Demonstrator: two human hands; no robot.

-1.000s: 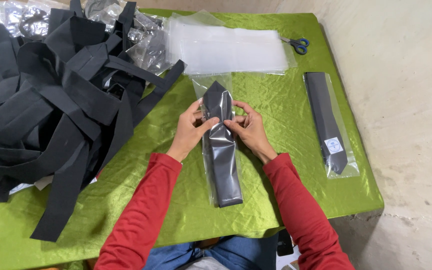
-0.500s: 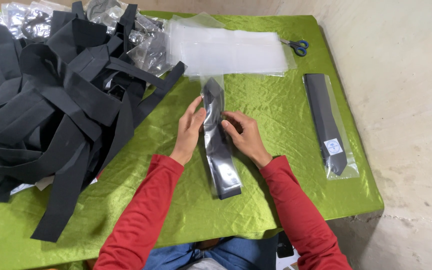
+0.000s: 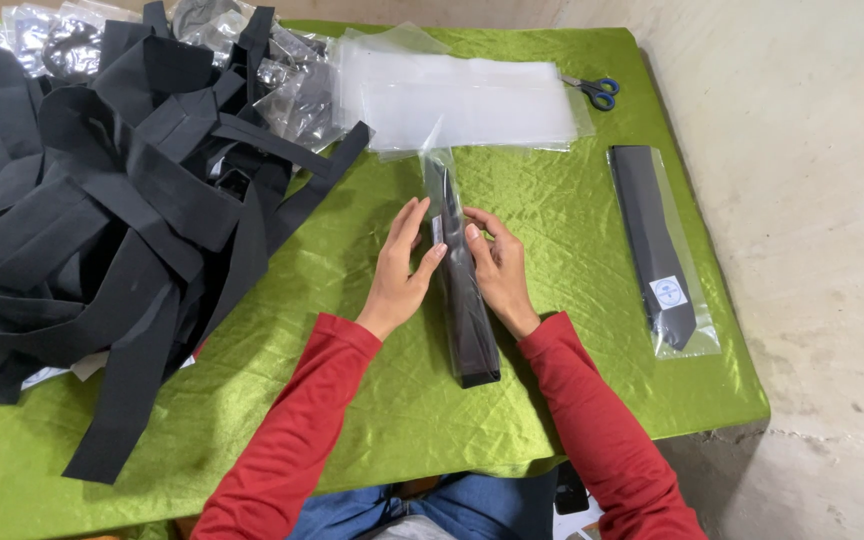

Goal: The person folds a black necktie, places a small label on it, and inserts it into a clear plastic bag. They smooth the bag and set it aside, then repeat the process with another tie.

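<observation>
While both red sleeves reached forward from the near edge, the green surface (image 3: 592, 400) carried everything in view. Nearest lay the lower end of a black tie in a clear sleeve (image 3: 467, 310), stretched lengthwise away from the person at the middle of the cloth. The left hand (image 3: 400, 272) pressed against its left side, fingers extended and the thumb touching the plastic; its grip was flat and open-handed, closing on nothing. The right hand (image 3: 497, 268) lay against the right side of the same package, fingers resting along its edge, the grip likewise loose and flat rather than clamped. The top of the clear sleeve rose just beyond the fingertips, its open mouth standing up a little.

To the left, a large heap of loose black ties (image 3: 112, 220) sprawled over much of the cloth, some ends trailing toward the near edge. To the right, well apart from the hands, a finished packed tie (image 3: 657, 250) lay flat with a small white label near its lower end. Farther off, a stack of empty clear bags (image 3: 472, 100) lay just beyond the held package, crumpled plastic wrappers (image 3: 292, 90) beside it, and blue-handled scissors (image 3: 594, 90) near the far edge.
</observation>
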